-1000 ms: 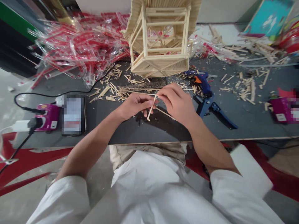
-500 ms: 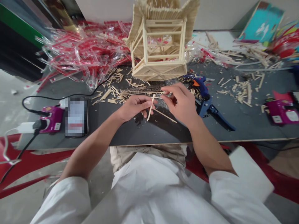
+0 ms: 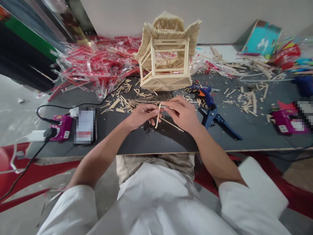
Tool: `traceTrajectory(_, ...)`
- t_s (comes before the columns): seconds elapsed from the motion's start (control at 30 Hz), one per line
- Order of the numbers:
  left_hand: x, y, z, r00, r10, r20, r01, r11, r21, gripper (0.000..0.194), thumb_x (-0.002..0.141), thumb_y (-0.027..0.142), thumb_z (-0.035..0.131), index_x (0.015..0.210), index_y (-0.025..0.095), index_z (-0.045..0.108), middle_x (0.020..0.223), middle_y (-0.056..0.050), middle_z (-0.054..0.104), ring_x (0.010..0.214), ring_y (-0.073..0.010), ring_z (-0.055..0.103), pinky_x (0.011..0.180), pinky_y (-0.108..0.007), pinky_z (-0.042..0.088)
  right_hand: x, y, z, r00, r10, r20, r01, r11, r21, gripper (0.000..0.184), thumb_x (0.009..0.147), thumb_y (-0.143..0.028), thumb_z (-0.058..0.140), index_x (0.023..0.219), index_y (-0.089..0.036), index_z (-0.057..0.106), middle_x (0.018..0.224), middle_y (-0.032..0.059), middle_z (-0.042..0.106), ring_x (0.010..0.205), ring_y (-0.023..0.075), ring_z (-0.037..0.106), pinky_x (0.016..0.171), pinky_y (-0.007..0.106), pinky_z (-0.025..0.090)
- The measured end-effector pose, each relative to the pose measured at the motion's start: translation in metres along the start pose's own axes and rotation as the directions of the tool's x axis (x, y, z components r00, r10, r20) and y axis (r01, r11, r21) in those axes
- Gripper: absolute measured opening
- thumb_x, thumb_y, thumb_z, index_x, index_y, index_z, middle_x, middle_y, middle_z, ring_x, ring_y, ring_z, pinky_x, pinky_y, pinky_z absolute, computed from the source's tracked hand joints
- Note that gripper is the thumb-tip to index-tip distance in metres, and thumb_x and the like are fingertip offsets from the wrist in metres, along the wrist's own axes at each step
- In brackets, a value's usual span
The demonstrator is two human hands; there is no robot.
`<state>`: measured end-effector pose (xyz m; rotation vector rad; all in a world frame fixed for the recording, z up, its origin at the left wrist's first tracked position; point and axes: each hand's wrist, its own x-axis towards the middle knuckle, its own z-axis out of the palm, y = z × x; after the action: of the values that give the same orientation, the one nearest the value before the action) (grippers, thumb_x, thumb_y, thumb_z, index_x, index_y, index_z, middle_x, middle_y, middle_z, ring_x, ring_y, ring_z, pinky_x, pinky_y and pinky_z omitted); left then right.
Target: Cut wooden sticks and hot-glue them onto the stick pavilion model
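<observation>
My left hand (image 3: 143,116) is closed, its thumb and fingers pinching a short pale wooden stick (image 3: 158,119) that slants down. A longer thin stick (image 3: 172,124) runs from below those fingers toward the right; I cannot tell what supports it. Close beside, my right hand (image 3: 184,113) is closed too, its fingertips pinched around a thin stick whose end comes up to the short one. Whether the sticks touch is unclear. Beyond both hands stands a small house model (image 3: 171,72) made of pale sticks with a flared roof.
Right of my hands lie a blue glue gun (image 3: 207,97) and a blue-handled cutter (image 3: 228,126). Cut stick pieces (image 3: 116,103) litter the dark table (image 3: 137,143). Red and clear plastic wrappers (image 3: 97,67) heap at back left. A phone (image 3: 85,125) and purple power socket (image 3: 64,127) sit left.
My right hand has moved left and its fingertips are now close to my left fingers and the short stick. The camera view has shifted, showing more of the house model's roof.
</observation>
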<state>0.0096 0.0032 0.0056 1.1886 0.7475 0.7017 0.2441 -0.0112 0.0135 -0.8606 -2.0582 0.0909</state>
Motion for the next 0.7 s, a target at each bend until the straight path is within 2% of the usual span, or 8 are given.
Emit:
traceTrajectory(0.37, 0.0005, -0.0008, -0.0003, 1.0, -0.01, 0.007, 0.01, 1.0, 0.007, 0.054, 0.083, 0.059, 0.088, 0.108, 0.012, 0.078, 0.091, -0.01, 0.079, 0.079, -0.0196, 0.079, 0.056, -0.019, 0.06, -0.0001, -0.0035, -0.0002, 0.999, 0.041, 0.033, -0.041, 0.999, -0.001, 0.025, 0.106, -0.029, 0.062, 0.128, -0.026, 0.074, 0.107, 0.0079, 0.072, 0.081, 0.016, 0.069, 0.071, 0.029, 0.056)
traceTrajectory(0.53, -0.0006, 0.0029, 0.001, 1.0, -0.007, 0.002, 0.007, 1.0, -0.025, 0.052, 0.083, 0.057, 0.089, 0.106, 0.012, 0.078, 0.089, -0.009, 0.078, 0.078, -0.0188, 0.079, 0.055, -0.019, 0.059, 0.0007, -0.0058, -0.0024, 1.0, 0.013, -0.004, -0.013, 1.0, 0.005, 0.024, 0.106, -0.024, 0.062, 0.127, -0.024, 0.074, 0.105, 0.0084, 0.073, 0.082, 0.0157, 0.07, 0.073, 0.028, 0.057)
traceTrajectory(0.7, -0.0003, 0.0013, -0.002, 1.0, -0.014, -0.001, 0.014, 0.999, -0.04, 0.051, 0.083, 0.057, 0.088, 0.106, 0.013, 0.078, 0.09, -0.008, 0.078, 0.077, -0.0182, 0.079, 0.056, -0.019, 0.06, 0.0016, -0.0075, -0.0037, 1.0, 0.011, 0.009, -0.011, 1.0, -0.007, 0.026, 0.106, -0.025, 0.062, 0.129, -0.025, 0.073, 0.104, 0.0081, 0.073, 0.08, 0.0153, 0.069, 0.071, 0.027, 0.056)
